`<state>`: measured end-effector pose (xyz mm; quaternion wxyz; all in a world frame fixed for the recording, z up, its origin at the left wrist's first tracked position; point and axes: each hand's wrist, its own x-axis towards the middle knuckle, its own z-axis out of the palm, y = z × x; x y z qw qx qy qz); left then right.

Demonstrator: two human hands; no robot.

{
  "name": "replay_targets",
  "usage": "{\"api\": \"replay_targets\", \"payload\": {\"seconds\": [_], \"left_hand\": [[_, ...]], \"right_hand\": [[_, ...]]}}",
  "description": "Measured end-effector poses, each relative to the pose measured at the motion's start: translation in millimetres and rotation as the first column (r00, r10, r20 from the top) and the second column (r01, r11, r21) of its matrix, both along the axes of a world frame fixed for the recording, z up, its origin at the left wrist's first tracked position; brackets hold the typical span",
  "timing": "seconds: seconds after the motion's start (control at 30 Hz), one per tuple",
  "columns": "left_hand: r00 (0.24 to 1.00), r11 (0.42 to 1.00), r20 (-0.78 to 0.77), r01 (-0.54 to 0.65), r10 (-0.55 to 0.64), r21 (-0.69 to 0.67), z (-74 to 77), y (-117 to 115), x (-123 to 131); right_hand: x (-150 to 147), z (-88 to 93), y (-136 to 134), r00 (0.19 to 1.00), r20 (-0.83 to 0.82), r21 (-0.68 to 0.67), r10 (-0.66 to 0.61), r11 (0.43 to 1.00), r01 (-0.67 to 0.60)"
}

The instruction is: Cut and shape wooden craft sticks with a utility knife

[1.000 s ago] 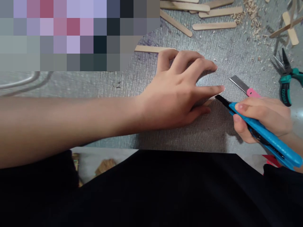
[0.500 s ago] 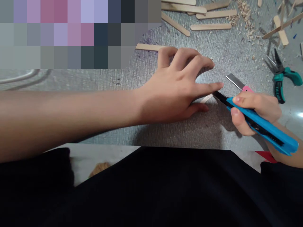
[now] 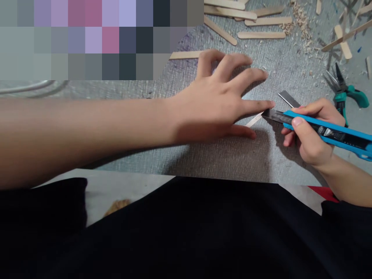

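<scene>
My left hand lies over the grey textured tabletop with its fingers spread. Between its thumb and index finger a thin pale wooden strip shows; the rest of the strip is hidden under the hand. My right hand is wrapped round a blue utility knife. The knife's blade is out and its tip meets the strip's visible end, just below my left index fingertip. Behind the right hand lies a second blade, its handle covered by the fingers.
Green-handled pliers lie right of my hands. Several wooden craft sticks are scattered at the back, with wood shavings beside them. Another craft stick lies behind my left hand. A white cable is at far left.
My right hand has turned the knife, so its side with the slider faces up and its rear end has swung upward and right. My left hand's fingers are spread slightly wider.
</scene>
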<state>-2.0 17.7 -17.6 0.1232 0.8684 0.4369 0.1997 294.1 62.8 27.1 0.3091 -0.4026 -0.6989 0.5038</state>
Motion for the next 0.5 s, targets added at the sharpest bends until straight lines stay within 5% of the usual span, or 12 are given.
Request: {"api": "replay_targets", "payload": {"seconds": [0.17,0.4,0.5], "left_hand": [[1.000,1.000,-0.030,-0.008,0.008,-0.007,-3.5,-0.1,-0.5],[0.999,0.998,-0.042,-0.022,0.020,-0.054,-6.4,1.0,-0.4],[1.000,0.999,0.024,-0.009,0.010,-0.040,-7.3,0.9,-1.2]], "right_hand": [[-10.4,5.1,-1.7,0.990,-0.084,-0.088,-0.117,0.990,0.110],[-10.8,7.7,2.5,0.991,-0.085,-0.217,-0.108,0.972,0.087],[-10.4,1.4,3.2,0.985,-0.153,-0.154,-0.082,0.986,0.058]]}}
